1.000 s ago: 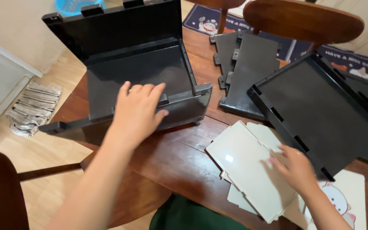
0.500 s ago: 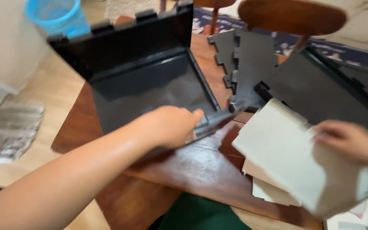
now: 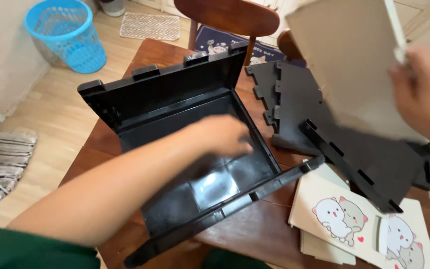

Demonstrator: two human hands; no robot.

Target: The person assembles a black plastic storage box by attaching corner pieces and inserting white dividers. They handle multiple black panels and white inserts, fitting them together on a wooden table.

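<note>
Over the desk's middle, the left hand (image 3: 220, 135) presses loosely open inside the black tray (image 3: 185, 149); the right hand (image 3: 426, 94) grips a raised beige panel (image 3: 354, 65). Swinging it could knock the black panels (image 3: 294, 104) at the far edge.

Your right hand (image 3: 424, 94) has lifted the beige panel (image 3: 354, 65) off the counter up to two o'clock, your left hand (image 3: 222, 134) has moved from the black tray's (image 3: 185, 149) front rail into its floor, cartoon-cat panels (image 3: 359, 219) now uncovered at five o'clock
</note>
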